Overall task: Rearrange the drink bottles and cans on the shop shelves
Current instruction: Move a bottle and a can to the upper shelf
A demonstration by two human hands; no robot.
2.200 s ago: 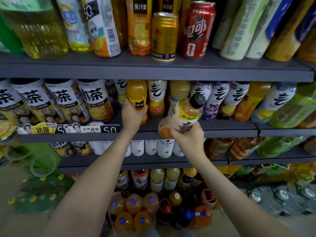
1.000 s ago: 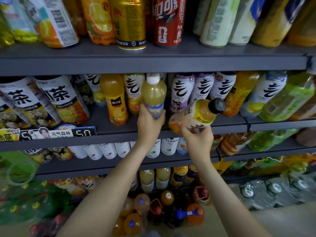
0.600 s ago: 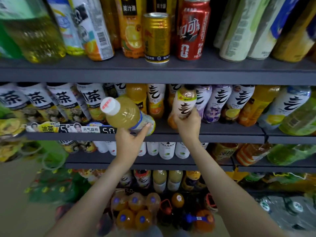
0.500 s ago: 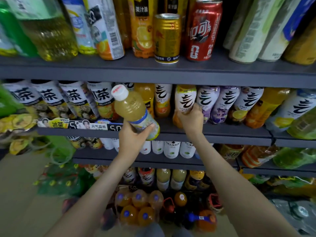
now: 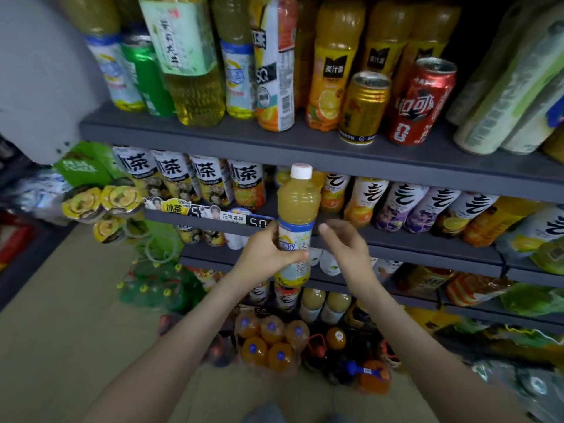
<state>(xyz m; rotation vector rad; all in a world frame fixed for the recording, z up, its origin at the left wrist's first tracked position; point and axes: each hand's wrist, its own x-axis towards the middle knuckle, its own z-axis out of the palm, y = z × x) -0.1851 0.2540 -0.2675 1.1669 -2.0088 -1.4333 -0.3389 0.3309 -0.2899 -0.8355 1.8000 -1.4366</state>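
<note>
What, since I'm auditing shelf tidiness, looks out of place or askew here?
A gold can and a red can stand in front of orange juice bottles on the top shelf, mixed into the bottle rows. The left hand holds a white-capped bottle off the shelves; nothing looks spilled.

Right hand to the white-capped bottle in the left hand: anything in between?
Nothing visible. The right hand hangs open just right of the bottle, apart from it, with only a bare gap between. The left hand grips the bottle's label from the other side.
</note>
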